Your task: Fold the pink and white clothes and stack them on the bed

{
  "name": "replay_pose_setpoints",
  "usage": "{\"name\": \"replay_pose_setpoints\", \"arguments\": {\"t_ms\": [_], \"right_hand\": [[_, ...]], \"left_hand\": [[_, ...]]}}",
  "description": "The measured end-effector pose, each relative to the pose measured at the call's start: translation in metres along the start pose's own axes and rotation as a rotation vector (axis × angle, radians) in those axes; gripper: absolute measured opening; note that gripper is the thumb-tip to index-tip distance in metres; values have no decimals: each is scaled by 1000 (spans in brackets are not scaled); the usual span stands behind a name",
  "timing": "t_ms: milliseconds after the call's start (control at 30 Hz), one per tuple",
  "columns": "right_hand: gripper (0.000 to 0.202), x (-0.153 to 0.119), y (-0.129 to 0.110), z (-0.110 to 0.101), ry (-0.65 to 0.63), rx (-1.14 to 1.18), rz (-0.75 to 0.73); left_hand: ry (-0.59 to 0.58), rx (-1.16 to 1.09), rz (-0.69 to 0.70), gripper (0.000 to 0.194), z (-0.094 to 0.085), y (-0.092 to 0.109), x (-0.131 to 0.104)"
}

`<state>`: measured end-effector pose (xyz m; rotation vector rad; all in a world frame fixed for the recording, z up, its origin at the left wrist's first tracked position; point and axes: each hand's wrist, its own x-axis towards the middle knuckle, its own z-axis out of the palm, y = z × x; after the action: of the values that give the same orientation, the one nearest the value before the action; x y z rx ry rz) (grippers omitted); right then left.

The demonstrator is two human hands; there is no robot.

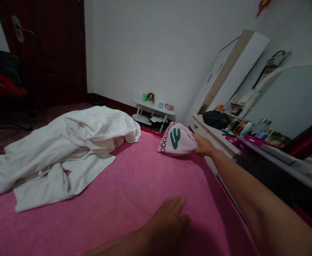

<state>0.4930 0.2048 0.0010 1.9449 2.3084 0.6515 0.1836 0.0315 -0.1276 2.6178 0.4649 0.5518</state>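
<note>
My right hand point(202, 145) grips one side of a folded pale pink garment point(165, 142) with dark lettering and a green emblem. The bundle is at the far right part of the bed, on or just above its pink cover point(134, 188); I cannot tell which. The fingers are partly hidden behind the cloth. Lower down, my left hand point(169, 220) is over the pink cover with its fingers stretched out, holding nothing. Crumpled white clothing point(92, 128) lies spread across the left side of the bed.
A white dresser point(208, 133) runs along the right, with a black bag point(216, 119), bottles and a mirror point(294, 96). Behind the bed stands a low white shelf point(154, 106) with small items. A dark red door point(52, 53) is at the back left.
</note>
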Motion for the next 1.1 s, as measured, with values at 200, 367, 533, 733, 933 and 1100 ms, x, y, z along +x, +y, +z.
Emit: {"name": "replay_pose_setpoints", "arguments": {"t_ms": [200,367,533,733,933,1100], "right_hand": [[86,-2,-13,49,-5,-103,284],[99,8,-49,60,-166,28,326],[83,-4,-70,62,-78,-106,503],[37,15,-45,19,30,-173,136],[39,5,-53,28,13,-172,145],[45,-26,-62,56,-175,-125,343]], "left_hand": [[-58,37,-50,36,-4,7,8],[-83,49,-68,37,-5,10,11],[-52,54,-46,38,3,7,9],[-65,69,-46,35,5,3,12],[-44,65,-52,32,-1,5,9],[-34,70,-26,33,-6,8,6]]}}
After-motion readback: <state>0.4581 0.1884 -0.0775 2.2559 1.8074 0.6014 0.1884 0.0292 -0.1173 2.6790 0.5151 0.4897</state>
